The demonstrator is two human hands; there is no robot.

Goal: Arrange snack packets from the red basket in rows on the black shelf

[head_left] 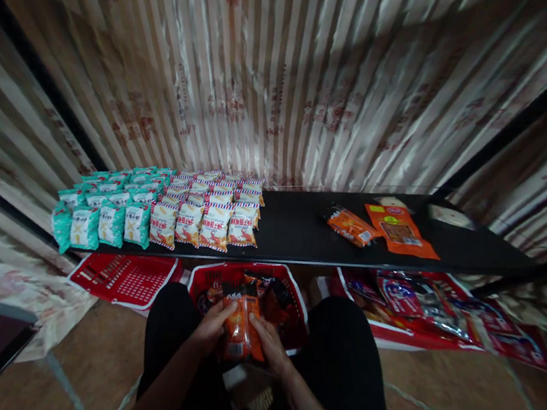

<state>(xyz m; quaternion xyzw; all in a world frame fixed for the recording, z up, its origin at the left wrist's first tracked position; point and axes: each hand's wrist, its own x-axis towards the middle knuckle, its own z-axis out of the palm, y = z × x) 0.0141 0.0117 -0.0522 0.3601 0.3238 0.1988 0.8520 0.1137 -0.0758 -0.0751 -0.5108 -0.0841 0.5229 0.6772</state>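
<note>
My left hand [212, 326] and my right hand [269, 341] both grip an orange snack packet [239, 330] held upright above my knees. Behind it sits a red basket [296, 299] with more dark and orange packets inside. On the black shelf [297, 229] ahead lie two orange packets, one small [351, 226] and one flat and larger [400, 231]. At the shelf's left end stand rows of teal packets [104, 217] and red-and-white striped packets [212, 216].
A second, empty red basket [124, 278] lies on the floor at the left under the shelf. Red plastic bags with packets [428, 309] lie on the tiled floor at the right. Striped curtain fabric hangs all around the shelf.
</note>
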